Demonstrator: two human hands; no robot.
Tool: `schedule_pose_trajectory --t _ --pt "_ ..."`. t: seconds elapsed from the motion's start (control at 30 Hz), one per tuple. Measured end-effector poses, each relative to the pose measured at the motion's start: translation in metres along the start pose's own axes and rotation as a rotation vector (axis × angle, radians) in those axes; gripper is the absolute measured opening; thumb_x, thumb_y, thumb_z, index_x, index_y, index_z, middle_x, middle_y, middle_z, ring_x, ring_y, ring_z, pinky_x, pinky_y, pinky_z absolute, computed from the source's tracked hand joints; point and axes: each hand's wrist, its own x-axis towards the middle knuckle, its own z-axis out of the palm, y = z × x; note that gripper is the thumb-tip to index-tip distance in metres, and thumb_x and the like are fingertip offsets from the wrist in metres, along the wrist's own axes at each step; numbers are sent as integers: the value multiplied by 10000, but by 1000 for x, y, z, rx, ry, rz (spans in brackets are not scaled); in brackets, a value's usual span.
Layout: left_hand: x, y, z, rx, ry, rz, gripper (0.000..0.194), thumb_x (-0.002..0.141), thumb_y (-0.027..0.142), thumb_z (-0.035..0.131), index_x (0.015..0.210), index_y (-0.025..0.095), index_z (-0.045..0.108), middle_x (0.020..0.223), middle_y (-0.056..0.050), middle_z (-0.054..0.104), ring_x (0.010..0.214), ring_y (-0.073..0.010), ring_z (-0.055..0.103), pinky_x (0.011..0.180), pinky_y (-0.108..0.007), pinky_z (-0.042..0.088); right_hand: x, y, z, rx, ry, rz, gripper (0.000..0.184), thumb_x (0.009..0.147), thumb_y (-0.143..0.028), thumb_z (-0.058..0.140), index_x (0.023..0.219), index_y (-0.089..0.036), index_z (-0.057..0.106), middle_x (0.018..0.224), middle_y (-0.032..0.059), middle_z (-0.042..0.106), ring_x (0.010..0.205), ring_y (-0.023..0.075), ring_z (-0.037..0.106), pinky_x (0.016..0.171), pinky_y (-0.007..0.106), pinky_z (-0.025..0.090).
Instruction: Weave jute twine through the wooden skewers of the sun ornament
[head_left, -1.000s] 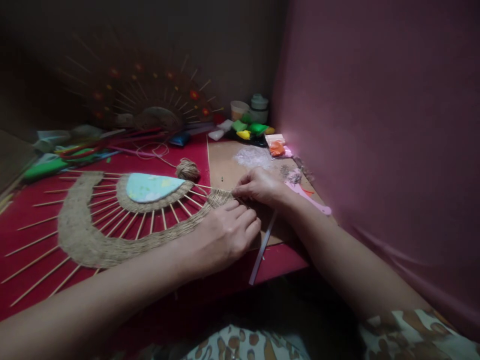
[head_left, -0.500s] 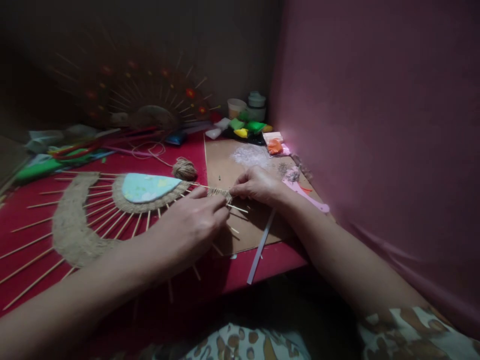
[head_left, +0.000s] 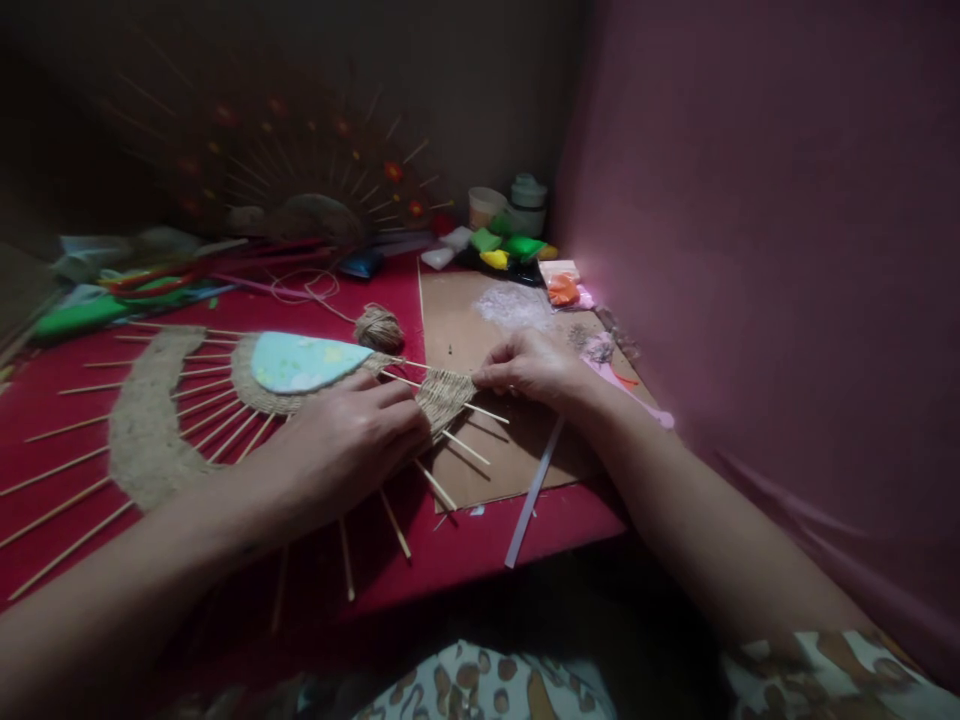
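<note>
A half-round fan of thin wooden sticks and woven jute twine (head_left: 154,430) lies on the red table, with a light blue patterned half-disc (head_left: 307,362) at its centre. My left hand (head_left: 360,430) lies over the sticks, fingers curled on the woven band and partly hiding it. At the band's right end, my right hand (head_left: 529,365) pinches thumb against forefinger at the twine edge; the strand itself is too small to make out clearly. Behind the fan sits a ball of jute twine (head_left: 379,328), a loose strand trailing left from it.
Brown cardboard (head_left: 450,300) lies under the fan's right end. A pale strip (head_left: 534,495) overhangs the front table edge. Coloured clay packets (head_left: 523,247) and tubs (head_left: 528,205) stand behind. Another decorated fan (head_left: 319,215) leans at the back; a pink curtain (head_left: 750,250) hangs right.
My left hand has shifted left and back along the band, uncovering more weave and stick ends. My right hand keeps its pinch at the band's end. The view has shifted slightly.
</note>
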Motion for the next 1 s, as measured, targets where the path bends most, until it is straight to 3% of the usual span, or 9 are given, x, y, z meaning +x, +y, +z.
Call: schedule_pose_trajectory --t 0.17,0.37,0.7,1.0 --pt "-3 -2 4 -32 14 -13 274 952 242 414 758 174 595 725 -30 556 697 -155 463 681 -297 385 -5 -3 -3 8 -35 13 215 805 -210 641 607 -132 613 483 -51 477 419 43 380 416 203 266" --pt "-5 -4 8 -47 13 -25 270 949 250 427 751 172 593 719 -27 545 693 -155 458 684 -296 381 -9 -6 -5 71 -75 9 381 920 -268 523 558 -153 544 500 -32 490 412 54 375 409 214 275" --pt "-3 -2 5 -27 16 -14 268 950 243 423 749 165 582 714 -27 543 671 -150 443 702 -298 368 -9 -4 -3 143 -17 45 305 942 -280 502 701 -141 627 520 -32 500 412 52 385 401 199 287" --pt "-3 -1 4 -42 -13 -32 265 951 241 419 761 169 589 720 -27 540 681 -151 450 736 -306 368 -10 -2 -3 143 -23 25 310 929 -316 513 683 -150 603 523 -35 479 422 58 377 407 215 289"
